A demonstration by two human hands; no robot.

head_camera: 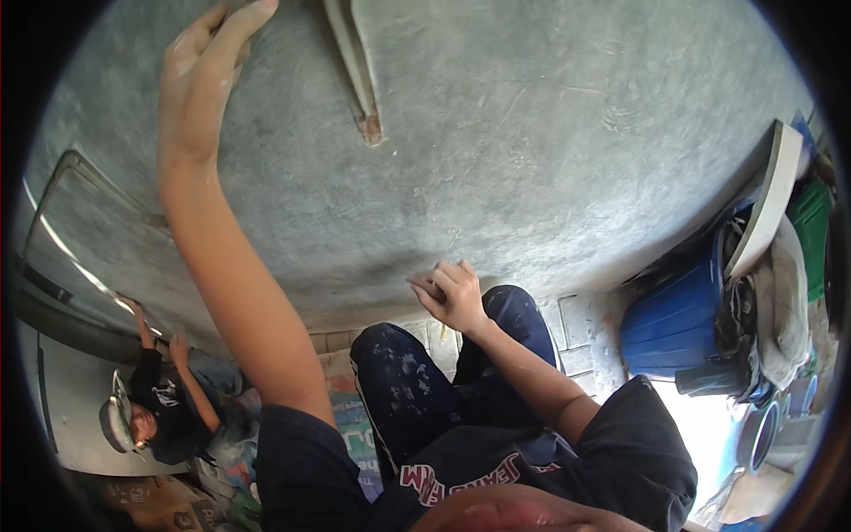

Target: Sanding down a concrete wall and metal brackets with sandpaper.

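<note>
My left hand point(199, 80) is raised at the upper left, close to a grey plastered wall point(505, 133). Its fingertips run out at the top of the picture, so whether anything lies between them is hidden. A pale metal bar point(352, 66) with a rusty lower end stands out from the wall to the right of that hand. Low before the wall, above my knees, my right hand point(455, 296) has its fingers curled and its thumb pointing left. A shaded, brownish shape shows between thumb and fingers; I cannot make out whether it is a finger or an object.
To the left, a person point(176, 392) in a cap has both hands raised by the wall. A bent metal bar point(100, 176) juts out there. A blue plastic barrel point(671, 326), a white board point(764, 199) and a green container point(811, 233) stand right. A printed sheet point(346, 405) covers some paving.
</note>
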